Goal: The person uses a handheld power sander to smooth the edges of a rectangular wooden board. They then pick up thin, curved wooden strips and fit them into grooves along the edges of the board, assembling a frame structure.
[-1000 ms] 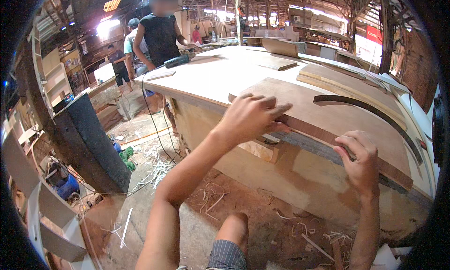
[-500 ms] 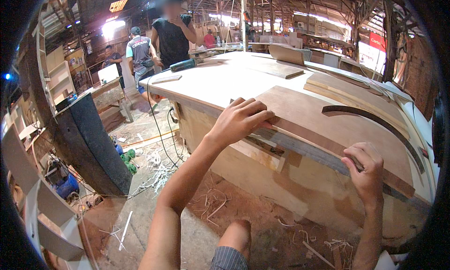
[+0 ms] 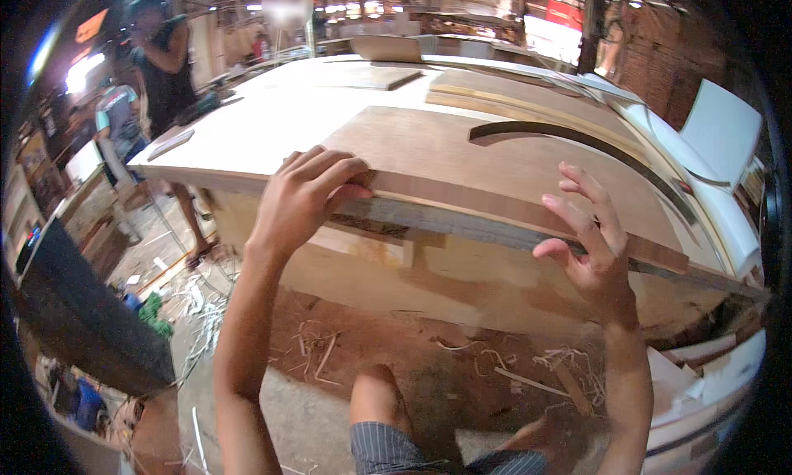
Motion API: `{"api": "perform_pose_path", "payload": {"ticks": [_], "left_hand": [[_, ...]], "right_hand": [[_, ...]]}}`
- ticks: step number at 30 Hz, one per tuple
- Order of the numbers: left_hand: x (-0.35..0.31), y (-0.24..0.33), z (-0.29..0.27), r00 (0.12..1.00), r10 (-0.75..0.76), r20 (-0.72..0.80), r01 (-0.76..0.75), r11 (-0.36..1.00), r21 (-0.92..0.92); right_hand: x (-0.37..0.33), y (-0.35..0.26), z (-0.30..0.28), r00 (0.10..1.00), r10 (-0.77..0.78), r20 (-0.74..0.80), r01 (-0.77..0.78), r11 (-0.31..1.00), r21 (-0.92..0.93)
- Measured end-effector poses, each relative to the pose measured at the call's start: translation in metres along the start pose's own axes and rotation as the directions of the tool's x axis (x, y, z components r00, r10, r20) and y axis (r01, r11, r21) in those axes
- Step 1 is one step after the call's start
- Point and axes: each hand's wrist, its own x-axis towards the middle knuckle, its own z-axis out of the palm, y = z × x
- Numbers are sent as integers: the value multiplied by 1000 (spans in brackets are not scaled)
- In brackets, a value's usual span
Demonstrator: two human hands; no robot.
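A brown plywood board (image 3: 445, 157) lies at the front of the white-topped workbench, with a brown edging strip (image 3: 474, 198) along its front edge. At the board's left end, my left hand (image 3: 307, 190) is closed over that edge, fingers curled on top and thumb in front. My right hand (image 3: 590, 256) is open beside the right part of the edge, fingers spread and thumb apart, holding nothing. Behind it, a dark curved strip (image 3: 569, 133) stands on the board in an arc.
Flat wood pieces (image 3: 379, 79) and a power tool (image 3: 202, 105) lie on the workbench (image 3: 272, 95). White sheets (image 3: 719, 132) stand at the right. Wood shavings (image 3: 318, 351) litter the floor. A dark panel (image 3: 87, 306) leans at the left. A person (image 3: 165, 66) stands beyond the bench.
My right hand has let go of the board's edge and spread its fingers. The left hand still grips the left end. The view has swung right, shifting the bench leftward.
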Motion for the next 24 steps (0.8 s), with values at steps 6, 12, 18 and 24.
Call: {"api": "perform_pose_path", "payload": {"ticks": [6, 12, 18, 24], "left_hand": [[5, 3, 12, 998, -14, -58, 14, 1000, -6], [9, -3, 16, 999, -16, -41, 10, 991, -136], [8, -9, 15, 999, 21, -33, -25, 990, -139], [7, -10, 13, 1000, 4, -30, -9, 985, -174]], "right_hand": [[24, -21, 3, 988, -122, 98, 134, 983, -126], [45, -28, 50, 984, -72, 161, 73, 997, -3], [56, -29, 68, 990, -56, 126, 53, 998, 29], [59, -34, 69, 990, 16, 143, -22, 999, 42]]}}
